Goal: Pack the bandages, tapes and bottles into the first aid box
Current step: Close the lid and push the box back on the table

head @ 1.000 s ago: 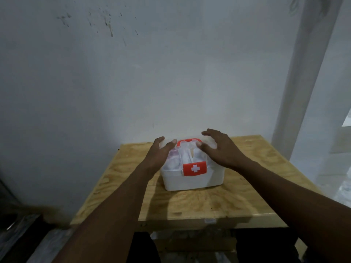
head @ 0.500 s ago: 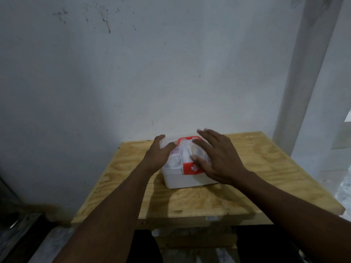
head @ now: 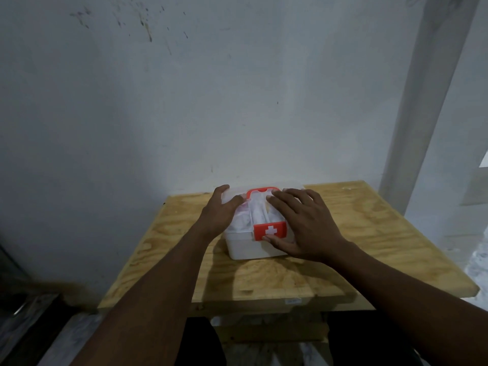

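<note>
A white first aid box (head: 244,247) with a clear lid, a red handle (head: 260,192) and a red latch bearing a white cross (head: 270,231) stands on the wooden table (head: 343,247). White contents show dimly through the lid; I cannot tell them apart. My left hand (head: 219,212) lies flat on the lid's left side, fingers spread. My right hand (head: 303,223) covers the lid's right side, its thumb pressed against the lower edge of the latch.
The table stands against a stained white wall (head: 211,101). A white post (head: 427,101) rises at the right behind the table. Dark floor and a dim object (head: 23,307) lie to the lower left.
My right hand slid from the lid's right edge toward the front, and its thumb now meets the red latch. My left hand stayed on the lid's left side.
</note>
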Demonstrator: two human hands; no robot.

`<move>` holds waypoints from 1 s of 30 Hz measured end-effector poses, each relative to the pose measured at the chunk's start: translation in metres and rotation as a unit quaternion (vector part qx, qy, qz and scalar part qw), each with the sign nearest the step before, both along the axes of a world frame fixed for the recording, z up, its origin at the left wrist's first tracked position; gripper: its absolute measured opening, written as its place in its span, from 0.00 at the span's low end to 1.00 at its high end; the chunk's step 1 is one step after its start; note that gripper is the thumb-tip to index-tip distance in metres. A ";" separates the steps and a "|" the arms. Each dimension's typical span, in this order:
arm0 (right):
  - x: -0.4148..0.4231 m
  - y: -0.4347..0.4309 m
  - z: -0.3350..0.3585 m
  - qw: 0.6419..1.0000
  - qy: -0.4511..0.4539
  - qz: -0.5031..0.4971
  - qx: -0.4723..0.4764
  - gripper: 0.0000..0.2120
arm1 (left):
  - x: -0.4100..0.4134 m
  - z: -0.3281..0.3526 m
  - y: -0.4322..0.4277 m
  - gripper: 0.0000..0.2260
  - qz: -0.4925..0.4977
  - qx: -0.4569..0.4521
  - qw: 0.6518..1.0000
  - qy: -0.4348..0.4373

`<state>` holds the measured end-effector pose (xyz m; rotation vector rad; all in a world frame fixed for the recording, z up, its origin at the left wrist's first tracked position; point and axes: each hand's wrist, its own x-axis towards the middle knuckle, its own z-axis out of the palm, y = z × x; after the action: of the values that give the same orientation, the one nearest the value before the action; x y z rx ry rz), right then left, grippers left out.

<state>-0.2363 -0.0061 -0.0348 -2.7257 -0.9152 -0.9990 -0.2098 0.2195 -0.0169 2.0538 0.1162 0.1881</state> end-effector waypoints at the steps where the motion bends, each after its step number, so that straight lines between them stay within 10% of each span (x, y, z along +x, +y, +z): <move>1: 0.001 0.000 0.000 1.000 -0.004 0.000 0.001 0.39 | 0.000 0.000 0.000 0.28 0.000 -0.002 1.000 0.002; 10: 0.004 0.000 -0.003 1.000 -0.013 0.007 0.005 0.38 | -0.008 0.007 -0.004 0.30 -0.010 -0.015 1.000 0.003; 14: 0.001 -0.002 -0.004 0.988 0.006 0.018 0.156 0.35 | 0.002 -0.014 0.004 0.47 0.015 -0.197 0.980 0.024; 18: 0.003 -0.005 -0.021 0.868 0.146 -0.059 0.472 0.33 | 0.047 -0.089 0.027 0.45 0.054 -0.322 0.944 0.045; 22: 0.002 -0.005 -0.028 0.753 0.270 -0.083 0.595 0.36 | -0.017 -0.042 -0.018 0.46 0.194 -0.369 0.909 -0.013; 30: -0.003 0.006 -0.023 0.738 0.289 -0.058 0.607 0.27 | -0.034 -0.029 -0.043 0.25 0.214 -0.312 0.926 -0.014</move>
<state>-0.2392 -0.0002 -0.0575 -1.6903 0.0988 -0.3833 -0.2442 0.1761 -0.0456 1.3671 0.5395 0.3937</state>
